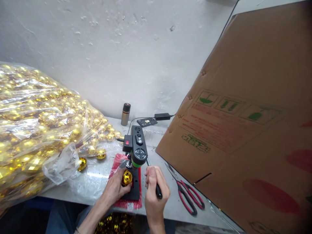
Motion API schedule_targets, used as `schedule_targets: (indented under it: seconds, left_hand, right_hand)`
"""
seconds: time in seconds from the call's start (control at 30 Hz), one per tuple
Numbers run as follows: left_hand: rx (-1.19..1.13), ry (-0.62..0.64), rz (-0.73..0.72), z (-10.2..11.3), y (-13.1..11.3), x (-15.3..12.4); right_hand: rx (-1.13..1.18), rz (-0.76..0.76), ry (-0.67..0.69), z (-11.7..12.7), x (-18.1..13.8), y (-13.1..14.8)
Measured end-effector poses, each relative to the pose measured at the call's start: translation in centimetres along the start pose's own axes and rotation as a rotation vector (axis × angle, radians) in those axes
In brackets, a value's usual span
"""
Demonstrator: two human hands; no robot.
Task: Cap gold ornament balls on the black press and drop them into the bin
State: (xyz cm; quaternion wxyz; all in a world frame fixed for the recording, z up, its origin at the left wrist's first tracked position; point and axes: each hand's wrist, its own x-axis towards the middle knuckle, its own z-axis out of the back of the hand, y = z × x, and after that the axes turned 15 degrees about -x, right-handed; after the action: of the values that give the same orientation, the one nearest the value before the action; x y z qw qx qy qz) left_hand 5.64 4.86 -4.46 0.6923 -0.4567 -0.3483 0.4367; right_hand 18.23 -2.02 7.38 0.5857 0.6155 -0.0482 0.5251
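My left hand (116,187) is closed round a shiny gold faceted ball (127,177), in front of a small black bench drill press (139,146). The ball sits just below the machine's green-ringed head, over its black base plate (135,191); whether they touch I cannot tell. My right hand (157,187) grips the press's lever (159,192), whose black end shows beneath my fist. A red plastic sheet (118,162) lies under the base. Two more gold balls rest on the table to the left, one of them the loose ball (82,164).
A big clear bag of gold balls (44,120) fills the left. Red-and-black scissors (188,195) lie right of the press, beside a large cardboard box (234,107). At the wall stand a spray can (125,114), a black patterned plate (147,122) and a power adapter (162,116).
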Motion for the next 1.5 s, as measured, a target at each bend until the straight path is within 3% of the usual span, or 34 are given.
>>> schedule_targets:
  seconds: [0.17, 0.4, 0.7, 0.9, 1.17, 1.5]
  left_hand:
    - [0.043, 0.014, -0.035, -0.2, 0.0, 0.6]
    - [0.149, 0.141, -0.041, 0.3, -0.8, 1.8]
    - [0.217, -0.069, -0.159, -2.2, 1.9, 0.6]
    - [0.218, -0.059, -0.155, -2.3, 2.2, 0.8]
    - [0.176, -0.057, -0.132, -2.3, 1.9, 0.5]
    - [0.172, -0.039, -0.11, -2.3, 1.6, 0.5]
  right_hand:
    - [0.011, 0.001, 0.003, -0.1, -0.2, 0.1]
    - [-0.001, -0.006, 0.01, 0.0, -0.1, 0.1]
    - [0.013, -0.013, 0.028, 0.3, -0.2, 0.1]
    - [-0.007, 0.033, 0.011, 0.2, -0.9, -0.4]
    - [-0.037, 0.178, -0.001, -0.3, -3.3, -3.6]
    - [-0.002, 0.144, -0.084, -1.4, -4.6, -4.9]
